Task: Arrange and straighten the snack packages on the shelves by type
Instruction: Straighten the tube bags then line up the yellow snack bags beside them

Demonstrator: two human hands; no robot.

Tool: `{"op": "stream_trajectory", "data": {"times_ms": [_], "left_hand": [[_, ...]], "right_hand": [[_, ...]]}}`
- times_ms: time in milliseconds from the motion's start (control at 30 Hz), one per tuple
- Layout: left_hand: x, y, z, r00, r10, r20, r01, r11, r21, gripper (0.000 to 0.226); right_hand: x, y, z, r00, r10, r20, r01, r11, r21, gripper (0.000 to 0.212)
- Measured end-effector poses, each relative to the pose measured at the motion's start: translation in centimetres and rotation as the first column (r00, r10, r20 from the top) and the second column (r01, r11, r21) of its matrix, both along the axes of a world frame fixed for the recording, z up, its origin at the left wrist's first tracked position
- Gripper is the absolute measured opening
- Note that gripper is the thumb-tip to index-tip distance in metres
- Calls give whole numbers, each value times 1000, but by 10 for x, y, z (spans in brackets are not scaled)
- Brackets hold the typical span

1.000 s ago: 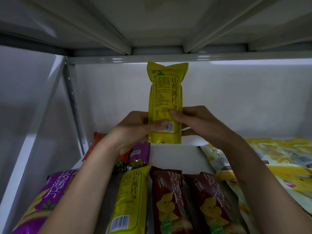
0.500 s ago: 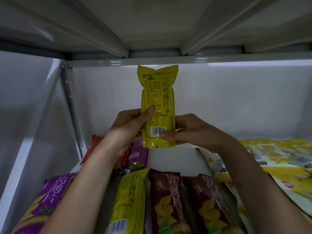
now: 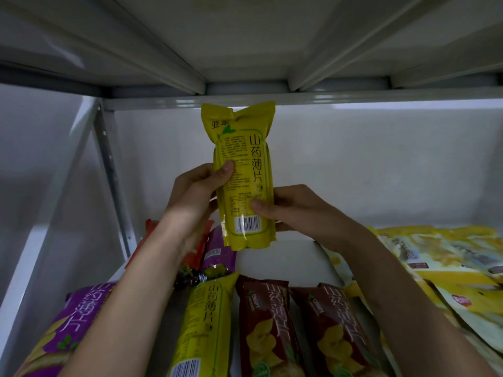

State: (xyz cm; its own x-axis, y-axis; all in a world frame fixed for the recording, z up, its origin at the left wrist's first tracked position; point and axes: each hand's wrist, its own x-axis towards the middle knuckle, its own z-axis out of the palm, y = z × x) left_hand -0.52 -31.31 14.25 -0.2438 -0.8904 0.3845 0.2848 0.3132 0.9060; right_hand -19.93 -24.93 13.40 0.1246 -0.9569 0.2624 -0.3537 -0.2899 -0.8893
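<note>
I hold a tall yellow snack package [image 3: 245, 159] upright above the shelf, its printed back facing me. My left hand [image 3: 196, 191] grips its left edge with the thumb on the front. My right hand [image 3: 294, 208] grips its lower right side, thumb pressed near the barcode. Below on the shelf [image 3: 288, 262] lie a second yellow package [image 3: 204, 325], two dark red packages [image 3: 266, 330] [image 3: 334, 336], a purple package [image 3: 62, 336] at the left, and another purple one [image 3: 220, 251] with an orange-red one [image 3: 193, 254] behind my left wrist.
Flat yellow and white bags [image 3: 435, 268] lie piled at the right of the shelf. The upper shelf's underside [image 3: 245, 50] hangs close above the held package. A metal upright [image 3: 109, 172] stands at the left, and the white back wall [image 3: 381, 164] closes the rear.
The yellow package has shifted left and slightly down, tilting a little. My left thumb slid higher on its left edge, and my right thumb moved up above the barcode.
</note>
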Motion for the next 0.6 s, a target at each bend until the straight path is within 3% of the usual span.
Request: {"op": "stream_trajectory", "data": {"times_ms": [100, 200, 367, 433, 600], "left_hand": [[0, -1, 2, 999, -34, -3, 34, 999, 41, 56], [1, -5, 4, 994, -48, -96, 55, 996, 68, 53], [8, -3, 4, 998, -22, -57, 23, 1000, 20, 54], [6, 1, 5, 999, -43, -21, 43, 999, 13, 51], [4, 4, 7, 997, -70, 32, 70, 997, 13, 49]], "right_hand": [[3, -1, 0, 999, -20, -25, 21, 1000, 7, 40], [2, 0, -2, 990, 32, -139, -27, 999, 41, 53], [1, 4, -1, 974, 70, -217, -52, 995, 88, 69], [2, 4, 3, 990, 8, -142, -5, 1000, 22, 67], [4, 1, 7, 976, -78, 204, 122, 969, -215, 31]]}}
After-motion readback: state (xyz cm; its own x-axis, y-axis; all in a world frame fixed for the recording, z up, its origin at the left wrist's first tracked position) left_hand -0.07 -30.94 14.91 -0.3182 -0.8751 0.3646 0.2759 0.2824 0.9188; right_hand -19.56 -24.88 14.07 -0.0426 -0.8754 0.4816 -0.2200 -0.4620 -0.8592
